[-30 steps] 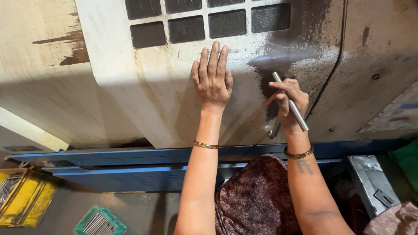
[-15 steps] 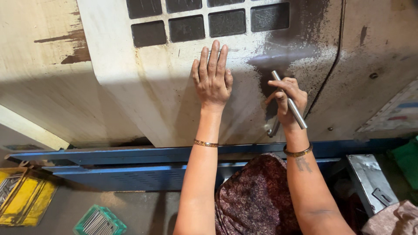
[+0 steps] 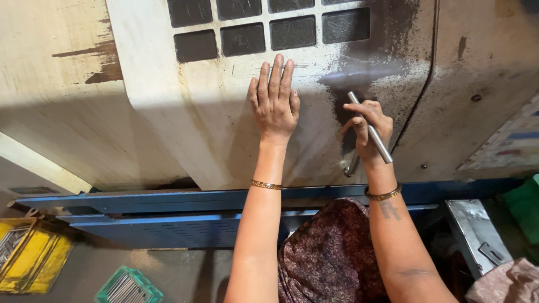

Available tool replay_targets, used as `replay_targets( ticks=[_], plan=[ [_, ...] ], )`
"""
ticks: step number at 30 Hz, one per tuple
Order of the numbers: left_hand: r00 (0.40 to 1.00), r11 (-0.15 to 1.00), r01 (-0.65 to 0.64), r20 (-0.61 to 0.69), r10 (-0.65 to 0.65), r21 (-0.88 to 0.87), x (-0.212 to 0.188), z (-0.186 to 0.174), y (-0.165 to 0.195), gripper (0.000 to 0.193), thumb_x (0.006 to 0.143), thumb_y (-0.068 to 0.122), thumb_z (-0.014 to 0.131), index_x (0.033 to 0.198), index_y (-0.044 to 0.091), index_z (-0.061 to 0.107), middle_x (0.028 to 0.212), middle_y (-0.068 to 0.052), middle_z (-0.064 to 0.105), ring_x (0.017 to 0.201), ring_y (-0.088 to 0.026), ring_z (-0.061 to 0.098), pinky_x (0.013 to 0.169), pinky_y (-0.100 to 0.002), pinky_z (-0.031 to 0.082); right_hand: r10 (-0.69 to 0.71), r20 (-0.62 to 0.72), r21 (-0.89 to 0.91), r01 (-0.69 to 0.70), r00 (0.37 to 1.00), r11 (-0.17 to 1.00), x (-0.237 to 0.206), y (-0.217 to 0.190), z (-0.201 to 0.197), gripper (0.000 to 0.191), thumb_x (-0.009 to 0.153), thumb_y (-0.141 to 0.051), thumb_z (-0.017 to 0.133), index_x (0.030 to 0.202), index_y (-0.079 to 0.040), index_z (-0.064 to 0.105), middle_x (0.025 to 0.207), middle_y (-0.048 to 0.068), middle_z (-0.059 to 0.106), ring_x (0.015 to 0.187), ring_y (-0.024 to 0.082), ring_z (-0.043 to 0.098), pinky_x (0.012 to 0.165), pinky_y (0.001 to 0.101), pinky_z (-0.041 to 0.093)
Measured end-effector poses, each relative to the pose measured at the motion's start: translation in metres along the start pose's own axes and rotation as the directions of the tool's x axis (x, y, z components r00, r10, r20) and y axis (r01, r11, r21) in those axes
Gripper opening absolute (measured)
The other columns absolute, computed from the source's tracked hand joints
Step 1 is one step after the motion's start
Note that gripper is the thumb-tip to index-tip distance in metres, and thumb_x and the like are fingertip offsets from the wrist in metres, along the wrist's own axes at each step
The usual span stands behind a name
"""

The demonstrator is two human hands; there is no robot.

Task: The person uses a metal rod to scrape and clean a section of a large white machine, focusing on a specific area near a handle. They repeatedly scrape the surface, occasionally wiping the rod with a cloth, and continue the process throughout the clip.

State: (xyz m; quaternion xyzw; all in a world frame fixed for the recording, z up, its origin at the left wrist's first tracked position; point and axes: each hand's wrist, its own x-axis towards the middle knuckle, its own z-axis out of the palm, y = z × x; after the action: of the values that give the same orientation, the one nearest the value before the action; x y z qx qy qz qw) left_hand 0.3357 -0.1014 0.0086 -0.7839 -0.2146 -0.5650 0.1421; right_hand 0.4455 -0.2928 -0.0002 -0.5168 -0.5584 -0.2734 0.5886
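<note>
My left hand (image 3: 275, 100) lies flat, fingers together, against a worn cream machine door (image 3: 224, 118) below a row of dark window panes (image 3: 269, 31). My right hand (image 3: 368, 128) grips a slim metal bar handle (image 3: 379, 147) fixed to the same door, beside a dark greasy patch. Both wrists wear thin gold bangles.
A blue machine rail (image 3: 168, 202) runs under the door. A yellow crate (image 3: 31, 255) and a green crate (image 3: 129, 287) holding metal rods sit on the floor at lower left. A grey metal box (image 3: 477, 235) and cloth lie at lower right.
</note>
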Motion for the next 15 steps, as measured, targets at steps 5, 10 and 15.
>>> replay_targets(
  ticks=[5,10,15],
  plan=[
    [1.000,1.000,-0.003,0.001,0.003,0.004,-0.0022,0.0007,0.0010,0.049,0.111,0.035,0.037,0.158,0.025,0.044,0.166,0.005,0.038,0.156,-0.018,0.030,0.131,-0.042,0.015,0.012,-0.003,0.013,-0.012,1.000,1.000,-0.0003,0.0005,-0.0003,0.055,0.113,-0.052,0.048,0.117,-0.003,0.072,0.067,0.004,0.069,0.074,0.015,0.055,0.097,0.0341,0.046],
    [1.000,1.000,0.007,0.009,-0.007,-0.011,-0.0075,0.0000,0.0019,0.049,0.111,0.036,0.038,0.159,0.024,0.043,0.166,0.004,0.037,0.157,-0.019,0.029,0.132,-0.043,0.014,0.018,0.005,0.009,-0.018,1.000,1.000,-0.0014,-0.0007,-0.0015,0.055,0.113,-0.052,0.048,0.118,-0.003,0.072,0.069,0.004,0.070,0.078,0.016,0.055,0.097,0.0334,0.046],
    [1.000,1.000,0.000,-0.013,0.000,-0.017,-0.0063,-0.0010,0.0027,0.049,0.111,0.035,0.039,0.159,0.024,0.044,0.166,0.004,0.037,0.157,-0.019,0.029,0.132,-0.043,0.015,0.020,0.009,0.000,-0.020,1.000,1.000,-0.0007,-0.0017,-0.0024,0.053,0.114,-0.051,0.048,0.118,-0.003,0.072,0.068,0.004,0.069,0.079,0.019,0.055,0.097,0.0344,0.046]
  ],
)
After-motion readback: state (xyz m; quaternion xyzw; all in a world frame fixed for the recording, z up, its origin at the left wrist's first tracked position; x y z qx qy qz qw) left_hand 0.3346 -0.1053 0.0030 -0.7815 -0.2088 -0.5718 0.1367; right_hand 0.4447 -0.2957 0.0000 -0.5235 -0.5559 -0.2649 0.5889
